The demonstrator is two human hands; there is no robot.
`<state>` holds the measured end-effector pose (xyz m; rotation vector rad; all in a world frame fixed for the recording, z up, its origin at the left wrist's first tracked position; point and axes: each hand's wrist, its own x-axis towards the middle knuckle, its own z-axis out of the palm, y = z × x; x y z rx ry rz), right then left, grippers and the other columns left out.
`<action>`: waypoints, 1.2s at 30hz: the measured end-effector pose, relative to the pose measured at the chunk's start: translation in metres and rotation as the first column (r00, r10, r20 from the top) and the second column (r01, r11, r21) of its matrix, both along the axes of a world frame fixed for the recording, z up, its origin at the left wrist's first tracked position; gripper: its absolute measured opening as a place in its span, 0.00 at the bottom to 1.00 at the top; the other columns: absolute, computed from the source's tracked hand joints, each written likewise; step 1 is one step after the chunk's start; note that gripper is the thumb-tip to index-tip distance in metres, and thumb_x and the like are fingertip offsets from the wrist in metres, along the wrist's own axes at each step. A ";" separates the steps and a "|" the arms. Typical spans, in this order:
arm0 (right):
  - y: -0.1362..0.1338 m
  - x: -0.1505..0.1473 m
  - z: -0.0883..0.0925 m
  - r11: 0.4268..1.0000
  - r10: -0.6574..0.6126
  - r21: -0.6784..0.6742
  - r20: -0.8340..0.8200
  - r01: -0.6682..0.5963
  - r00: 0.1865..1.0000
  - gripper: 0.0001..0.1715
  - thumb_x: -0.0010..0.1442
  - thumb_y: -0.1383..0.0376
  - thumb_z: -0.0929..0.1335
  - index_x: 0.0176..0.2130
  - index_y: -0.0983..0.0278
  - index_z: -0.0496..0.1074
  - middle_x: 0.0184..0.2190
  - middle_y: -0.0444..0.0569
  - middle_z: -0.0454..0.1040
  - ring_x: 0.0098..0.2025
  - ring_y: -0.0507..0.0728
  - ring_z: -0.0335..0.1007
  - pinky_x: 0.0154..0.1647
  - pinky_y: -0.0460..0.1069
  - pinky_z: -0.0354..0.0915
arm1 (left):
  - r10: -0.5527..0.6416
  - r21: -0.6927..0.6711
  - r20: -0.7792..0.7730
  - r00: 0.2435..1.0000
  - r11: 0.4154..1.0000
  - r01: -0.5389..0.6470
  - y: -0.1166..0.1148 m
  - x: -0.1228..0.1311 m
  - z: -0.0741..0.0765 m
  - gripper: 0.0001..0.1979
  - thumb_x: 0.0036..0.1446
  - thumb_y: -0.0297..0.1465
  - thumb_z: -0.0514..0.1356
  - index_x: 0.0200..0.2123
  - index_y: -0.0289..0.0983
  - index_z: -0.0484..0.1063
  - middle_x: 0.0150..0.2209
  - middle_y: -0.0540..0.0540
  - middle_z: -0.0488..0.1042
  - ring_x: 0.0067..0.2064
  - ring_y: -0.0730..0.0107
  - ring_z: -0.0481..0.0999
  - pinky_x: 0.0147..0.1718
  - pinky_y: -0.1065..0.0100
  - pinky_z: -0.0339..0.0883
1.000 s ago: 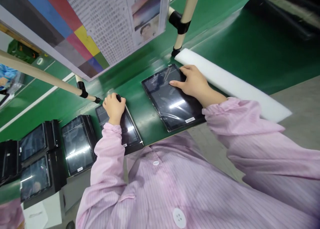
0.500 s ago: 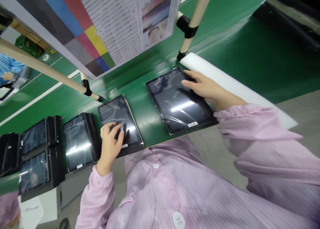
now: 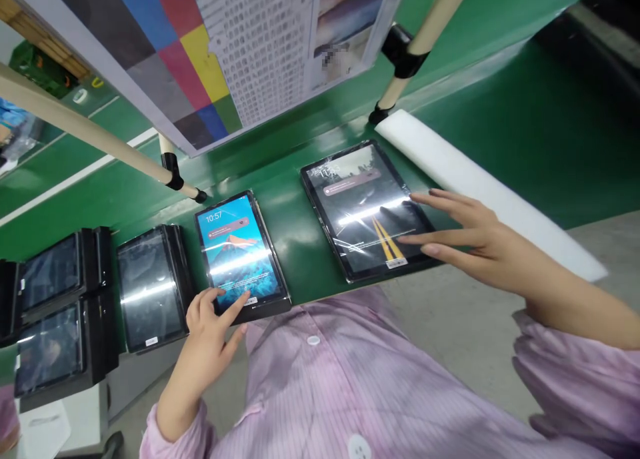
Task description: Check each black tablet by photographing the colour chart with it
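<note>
Two tablets lie on the green bench, both lit. The smaller tablet (image 3: 239, 253) shows a blue lock screen reading 10:57. My left hand (image 3: 210, 322) rests at its near edge, index finger stretched onto the bottom of the screen, the other fingers curled, holding nothing. The larger tablet (image 3: 367, 205), wrapped in clear film, shows a road picture. My right hand (image 3: 467, 235) hovers at its near right corner with fingers spread and stretched out, fingertips over the screen's lower right, holding nothing.
Several dark tablets in black holders (image 3: 147, 285) stand at the left. A white foam strip (image 3: 480, 179) lies right of the large tablet. A colour chart sheet (image 3: 215, 52) hangs on cream pipes (image 3: 95, 142) above the green bench (image 3: 293, 225).
Both screens have lit up. My left hand slid from the small tablet's top edge to its near edge. My right hand drew back from the large tablet's far right corner to its near right corner.
</note>
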<state>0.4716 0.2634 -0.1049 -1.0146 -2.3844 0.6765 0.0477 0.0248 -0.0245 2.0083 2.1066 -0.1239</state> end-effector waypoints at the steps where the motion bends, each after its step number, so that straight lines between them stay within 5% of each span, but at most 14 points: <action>1: 0.001 -0.003 -0.001 0.999 0.032 0.001 0.015 -0.032 0.999 0.20 0.67 0.49 0.64 0.42 0.49 0.84 0.68 0.47 0.62 0.70 0.73 0.55 0.67 0.72 0.55 | -0.003 0.003 -0.012 1.000 1.000 0.003 0.004 -0.003 -0.002 0.23 0.67 0.37 0.54 0.63 0.58 0.67 0.57 0.39 0.58 0.61 0.46 0.58 0.58 0.38 0.60; 4: 0.014 -0.021 -0.004 1.000 0.004 -0.026 0.106 -0.001 0.994 0.23 0.67 0.47 0.62 0.43 0.51 0.83 0.71 0.48 0.58 0.72 0.76 0.50 0.65 0.75 0.54 | 0.043 0.075 -0.079 0.996 0.997 -0.037 0.028 -0.013 -0.012 0.20 0.67 0.36 0.54 0.60 0.53 0.73 0.55 0.38 0.60 0.59 0.47 0.60 0.57 0.39 0.61; 6: 0.028 -0.036 -0.002 0.985 -0.169 -0.001 0.176 0.172 0.970 0.26 0.68 0.49 0.62 0.52 0.56 0.80 0.72 0.56 0.54 0.72 0.77 0.48 0.64 0.75 0.53 | 0.136 0.191 -0.149 0.979 0.976 -0.107 0.049 -0.019 -0.017 0.22 0.66 0.38 0.54 0.62 0.46 0.72 0.55 0.34 0.61 0.58 0.45 0.61 0.56 0.38 0.61; 11: 0.056 -0.042 0.013 0.835 -0.549 0.169 0.190 0.523 0.814 0.35 0.66 0.49 0.62 0.65 0.63 0.66 0.72 0.68 0.50 0.71 0.75 0.49 0.64 0.72 0.50 | 0.325 0.492 -0.146 0.934 0.843 -0.216 0.082 -0.020 -0.010 0.34 0.64 0.43 0.55 0.67 0.29 0.61 0.59 0.24 0.60 0.60 0.36 0.60 0.56 0.34 0.58; 16: 0.051 0.026 -0.013 0.806 -0.554 0.063 0.426 0.588 0.715 0.42 0.58 0.42 0.67 0.65 0.57 0.68 0.68 0.70 0.58 0.67 0.80 0.58 0.59 0.76 0.53 | 0.162 0.477 -0.062 0.985 0.871 -0.113 0.057 -0.002 0.006 0.27 0.66 0.38 0.55 0.65 0.34 0.65 0.57 0.29 0.59 0.62 0.43 0.59 0.59 0.41 0.58; 18: 0.042 0.059 -0.032 0.831 -0.468 -0.029 0.503 0.556 0.726 0.44 0.58 0.43 0.66 0.68 0.53 0.63 0.66 0.67 0.64 0.65 0.78 0.61 0.56 0.74 0.59 | 0.124 0.433 -0.021 0.992 0.896 -0.102 0.040 0.006 0.005 0.24 0.66 0.35 0.56 0.64 0.39 0.68 0.57 0.32 0.59 0.62 0.46 0.59 0.59 0.44 0.59; 21: 0.030 0.094 -0.050 0.782 -0.554 0.012 0.471 0.623 0.686 0.41 0.59 0.49 0.64 0.67 0.59 0.65 0.60 0.66 0.69 0.61 0.74 0.67 0.53 0.67 0.67 | 0.087 0.400 0.024 0.996 0.912 -0.089 0.021 0.017 -0.004 0.22 0.65 0.33 0.57 0.61 0.43 0.71 0.56 0.35 0.59 0.60 0.49 0.61 0.57 0.47 0.63; 24: 0.023 0.097 -0.044 0.688 -0.690 0.085 0.385 0.721 0.613 0.40 0.58 0.51 0.66 0.65 0.63 0.68 0.54 0.68 0.73 0.55 0.72 0.72 0.54 0.63 0.68 | 0.023 0.400 0.039 0.999 0.916 -0.037 0.014 0.027 -0.015 0.20 0.65 0.31 0.57 0.60 0.43 0.72 0.56 0.36 0.59 0.59 0.51 0.63 0.56 0.47 0.64; 26: 0.020 0.081 -0.026 0.698 -0.707 0.099 0.256 0.709 0.660 0.43 0.56 0.52 0.68 0.67 0.60 0.66 0.56 0.67 0.72 0.55 0.72 0.72 0.52 0.63 0.69 | -0.030 0.406 0.051 0.998 0.914 0.007 0.014 0.034 -0.020 0.21 0.64 0.30 0.58 0.59 0.44 0.72 0.55 0.37 0.59 0.59 0.51 0.63 0.56 0.47 0.64; 28: 0.015 0.054 -0.003 0.808 -0.588 0.070 0.134 0.585 0.797 0.46 0.53 0.54 0.70 0.68 0.57 0.62 0.59 0.65 0.70 0.58 0.73 0.70 0.53 0.64 0.69 | -0.074 0.421 0.065 0.995 0.906 0.040 0.016 0.041 -0.022 0.21 0.64 0.29 0.58 0.59 0.44 0.72 0.55 0.37 0.60 0.58 0.51 0.64 0.56 0.47 0.65; 31: 0.007 0.004 0.034 0.977 -0.131 -0.152 0.136 0.151 0.982 0.37 0.53 0.56 0.69 0.61 0.58 0.67 0.57 0.59 0.74 0.56 0.70 0.73 0.56 0.63 0.69 | -0.119 0.441 0.070 0.990 0.894 0.076 0.018 0.050 -0.022 0.20 0.63 0.27 0.59 0.58 0.42 0.73 0.55 0.36 0.60 0.58 0.51 0.64 0.54 0.48 0.66; 33: 0.007 -0.026 0.051 0.933 0.175 -0.349 0.222 -0.090 0.959 0.33 0.53 0.59 0.68 0.59 0.59 0.67 0.55 0.56 0.75 0.51 0.67 0.76 0.52 0.61 0.71 | -0.134 0.453 0.071 0.988 0.887 0.088 0.018 0.052 -0.022 0.20 0.63 0.27 0.59 0.57 0.42 0.73 0.54 0.36 0.61 0.57 0.51 0.64 0.54 0.47 0.66; 36: 0.024 -0.055 0.061 0.942 0.229 -0.319 0.371 -0.108 0.900 0.32 0.51 0.61 0.68 0.56 0.62 0.66 0.51 0.56 0.76 0.49 0.67 0.74 0.50 0.61 0.70 | -0.130 0.472 0.074 0.989 0.878 0.080 0.015 0.052 -0.021 0.20 0.63 0.27 0.58 0.58 0.43 0.73 0.54 0.37 0.61 0.57 0.52 0.65 0.54 0.48 0.66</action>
